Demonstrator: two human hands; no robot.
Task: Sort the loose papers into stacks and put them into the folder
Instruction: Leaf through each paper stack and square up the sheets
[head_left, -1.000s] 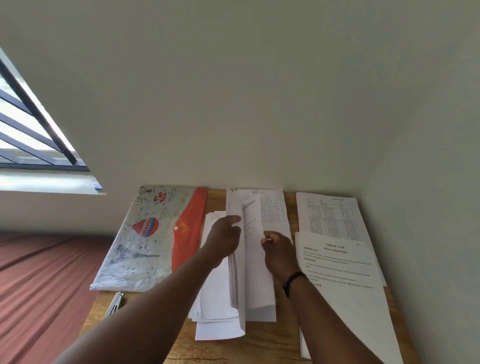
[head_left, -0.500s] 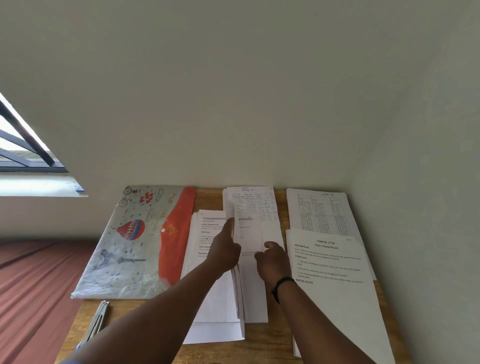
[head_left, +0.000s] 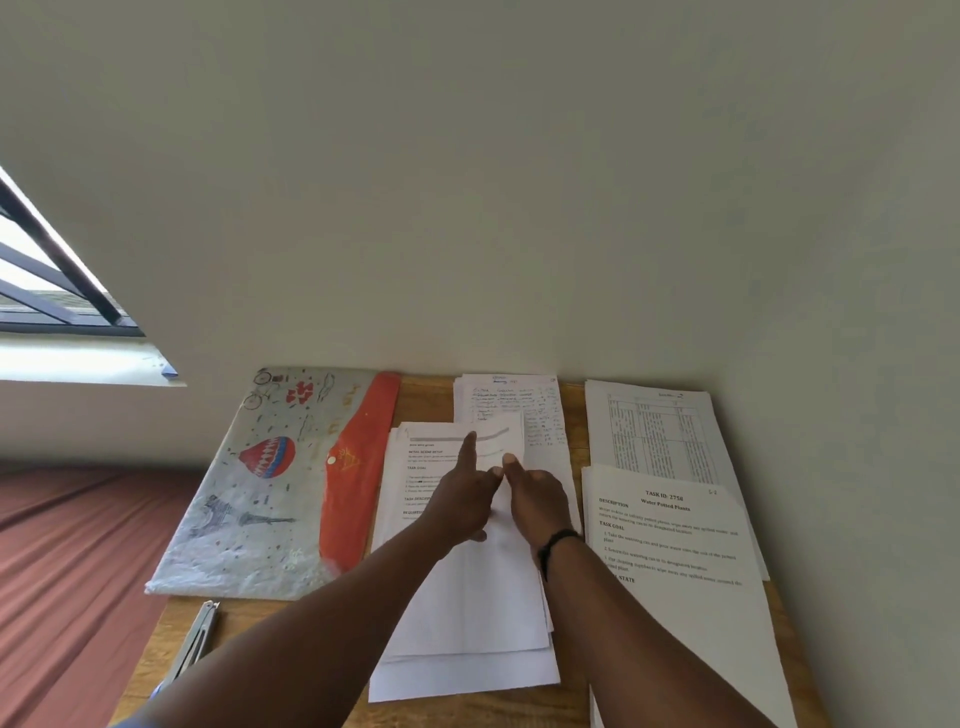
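Wooden worktop (head_left: 574, 421) stood pushed into a corner of pale walls (head_left: 467, 182); a barred window (head_left: 47, 280) sat at left above a reddish-brown floor (head_left: 67, 545). A metal tool (head_left: 200, 636) lay near the worktop's front-left edge, just in front of the folder (head_left: 270, 488). The folder, patterned grey with a balloon print and an orange flap along its right side, lay flat and closed at left, long axis running front to back, leaning slightly left at the near end. Just right of it lay the middle paper stack (head_left: 467, 623), long axis also front to back, sheets fanned unevenly at the near edge. A handwritten sheet (head_left: 511, 397) projected from behind this stack toward the wall. Further right, a table-printed sheet (head_left: 654, 431) lay at the back with a typed sheet headed "Water Potted Plants" (head_left: 675, 561) overlapping its near end. Both forearms crossed over the stack and hid its centre. Left hand (head_left: 460, 501) rested on the stack, index finger extended, pointing toward the wall; it held nothing visible. Right hand (head_left: 537, 501), black wristband (head_left: 553, 545) behind it, rested beside it, fingers forward on the top sheet; whether its grip pinched a sheet I could not tell.
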